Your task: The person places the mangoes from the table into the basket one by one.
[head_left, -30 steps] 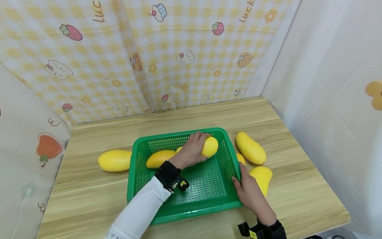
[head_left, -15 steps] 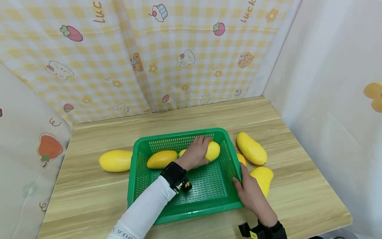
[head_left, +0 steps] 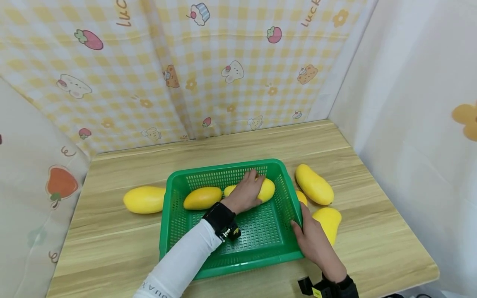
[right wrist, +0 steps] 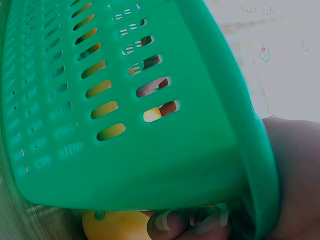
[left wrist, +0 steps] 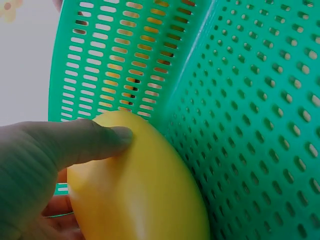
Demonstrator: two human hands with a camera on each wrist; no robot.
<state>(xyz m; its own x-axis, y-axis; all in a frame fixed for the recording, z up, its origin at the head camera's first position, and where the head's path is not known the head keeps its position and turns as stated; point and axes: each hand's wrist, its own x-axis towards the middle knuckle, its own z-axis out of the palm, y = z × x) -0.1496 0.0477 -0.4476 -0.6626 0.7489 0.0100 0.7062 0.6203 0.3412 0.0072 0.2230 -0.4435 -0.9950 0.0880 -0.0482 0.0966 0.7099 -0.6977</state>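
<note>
My left hand [head_left: 246, 195] is inside the green plastic basket [head_left: 257, 255], its fingers around a yellow mango [head_left: 268, 190] by the far right corner. In the left wrist view the thumb lies across the top of this mango [left wrist: 145, 185], which rests low against the basket's perforated wall; other fingertips show behind it. My right hand [head_left: 311, 236] grips the basket's right rim, thumb on the inner side and fingertips curled under the rim [right wrist: 267, 175] in the right wrist view. Another mango [head_left: 202, 198] lies in the basket at left, and one [head_left: 229, 190] is partly hidden behind my left hand.
The basket stands on a wood-grain table [head_left: 376, 231]. Outside it, a mango [head_left: 144, 200] lies at left. At right lie two larger-looking mangoes, one farther back [head_left: 314, 184] and one nearer [head_left: 329, 222], plus one [head_left: 301, 198] mostly hidden by the rim. A checked curtain [head_left: 223, 49] hangs behind.
My left hand has lowered the mango toward the basket floor and moved slightly right and nearer, its fingers now spread more over the top. The right hand keeps its grip on the rim.
</note>
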